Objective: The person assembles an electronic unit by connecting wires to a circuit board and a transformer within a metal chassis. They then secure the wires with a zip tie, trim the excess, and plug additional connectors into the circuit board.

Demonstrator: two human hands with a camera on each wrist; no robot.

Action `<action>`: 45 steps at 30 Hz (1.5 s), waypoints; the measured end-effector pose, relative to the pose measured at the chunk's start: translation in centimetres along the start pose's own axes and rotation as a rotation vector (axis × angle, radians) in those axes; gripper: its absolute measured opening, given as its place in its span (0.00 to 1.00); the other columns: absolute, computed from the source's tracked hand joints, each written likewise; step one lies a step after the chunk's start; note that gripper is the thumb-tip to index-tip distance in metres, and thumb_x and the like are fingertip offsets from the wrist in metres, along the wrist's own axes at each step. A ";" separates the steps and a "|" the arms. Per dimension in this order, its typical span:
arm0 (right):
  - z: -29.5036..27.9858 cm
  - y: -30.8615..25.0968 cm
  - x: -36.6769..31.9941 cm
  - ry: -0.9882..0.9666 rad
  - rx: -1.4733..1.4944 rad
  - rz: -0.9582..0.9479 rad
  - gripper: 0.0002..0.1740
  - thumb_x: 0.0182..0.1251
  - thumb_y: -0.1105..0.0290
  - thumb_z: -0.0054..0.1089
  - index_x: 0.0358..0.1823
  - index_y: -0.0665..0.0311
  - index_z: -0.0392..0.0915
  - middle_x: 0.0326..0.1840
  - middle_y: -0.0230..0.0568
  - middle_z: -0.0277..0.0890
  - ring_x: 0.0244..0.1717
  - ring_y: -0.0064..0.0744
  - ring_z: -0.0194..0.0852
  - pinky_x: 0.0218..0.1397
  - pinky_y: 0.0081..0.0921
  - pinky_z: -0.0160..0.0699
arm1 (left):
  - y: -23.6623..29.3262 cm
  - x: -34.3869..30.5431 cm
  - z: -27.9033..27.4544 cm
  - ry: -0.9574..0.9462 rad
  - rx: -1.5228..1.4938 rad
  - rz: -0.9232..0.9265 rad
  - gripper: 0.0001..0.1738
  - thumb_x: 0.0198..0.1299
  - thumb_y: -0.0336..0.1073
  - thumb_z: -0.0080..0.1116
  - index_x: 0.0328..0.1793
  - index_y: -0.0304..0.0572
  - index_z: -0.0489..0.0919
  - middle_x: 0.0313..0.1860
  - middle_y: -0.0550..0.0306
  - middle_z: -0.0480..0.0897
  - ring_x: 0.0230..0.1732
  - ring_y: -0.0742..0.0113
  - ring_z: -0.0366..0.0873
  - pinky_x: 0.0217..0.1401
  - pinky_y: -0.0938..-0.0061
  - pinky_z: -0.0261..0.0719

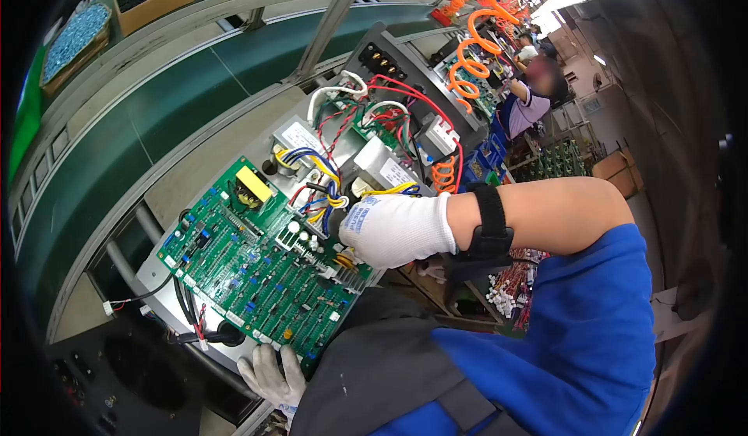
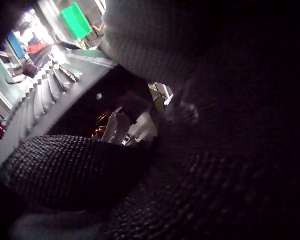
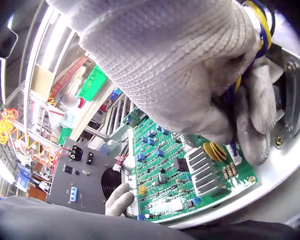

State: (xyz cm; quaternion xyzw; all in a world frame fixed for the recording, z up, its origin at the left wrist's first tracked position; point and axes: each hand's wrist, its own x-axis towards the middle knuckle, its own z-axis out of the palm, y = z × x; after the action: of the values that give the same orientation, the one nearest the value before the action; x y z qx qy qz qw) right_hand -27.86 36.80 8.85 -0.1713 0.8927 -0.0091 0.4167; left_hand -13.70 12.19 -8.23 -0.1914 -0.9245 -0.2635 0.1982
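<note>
My right hand point(image 1: 401, 229), in a white knit glove, reaches across a large green circuit board point(image 1: 241, 280). In the right wrist view, its curled fingers point(image 3: 255, 142) grip a bundle of yellow, blue and black wires point(image 3: 264, 30). The fingertips are down beside a finned heat sink point(image 3: 206, 172) and a yellow-ringed coil point(image 3: 215, 151); the wire ends are hidden by the glove. My left hand point(image 1: 274, 377), also gloved, rests with extended fingers at the near edge of the board. The left wrist view is mostly dark glove fabric.
The board lies on a metal chassis with boxed filters point(image 1: 382, 167), red and white leads, and a dark socket panel point(image 1: 386, 62). A black fan panel point(image 1: 128, 366) stands at lower left. Orange coiled hoses point(image 1: 467, 62) hang behind. Another person point(image 1: 534, 97) is farther along the line.
</note>
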 end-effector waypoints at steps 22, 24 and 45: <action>1.6 0.0 0.4 0.025 -0.185 -0.055 0.29 0.57 0.70 0.60 0.56 0.85 0.66 0.33 0.51 0.81 0.37 0.47 0.85 0.37 0.37 0.83 | -0.8 -1.0 0.6 0.025 0.013 0.004 0.12 0.62 0.36 0.52 0.50 0.42 0.74 0.47 0.43 0.78 0.50 0.44 0.78 0.58 0.35 0.68; 1.5 -0.4 0.4 0.012 -0.219 -0.044 0.31 0.57 0.70 0.60 0.57 0.88 0.64 0.32 0.51 0.81 0.37 0.46 0.85 0.36 0.36 0.83 | -0.9 -1.1 0.7 0.010 0.028 0.013 0.13 0.62 0.37 0.51 0.51 0.42 0.74 0.48 0.44 0.77 0.51 0.45 0.78 0.58 0.35 0.67; 2.9 -0.3 0.8 0.293 -0.147 -0.086 0.11 0.54 0.72 0.60 0.36 0.70 0.77 0.29 0.50 0.80 0.35 0.49 0.83 0.37 0.38 0.81 | 0.3 0.4 -0.8 0.037 0.000 0.031 0.17 0.56 0.40 0.58 0.50 0.41 0.75 0.48 0.41 0.77 0.51 0.43 0.76 0.58 0.38 0.67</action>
State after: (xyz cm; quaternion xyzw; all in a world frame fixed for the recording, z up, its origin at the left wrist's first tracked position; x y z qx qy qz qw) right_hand -26.10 36.61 6.47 -0.2364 0.9340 0.0132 0.2678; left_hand -13.70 12.12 -7.29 -0.2005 -0.9175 -0.2641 0.2195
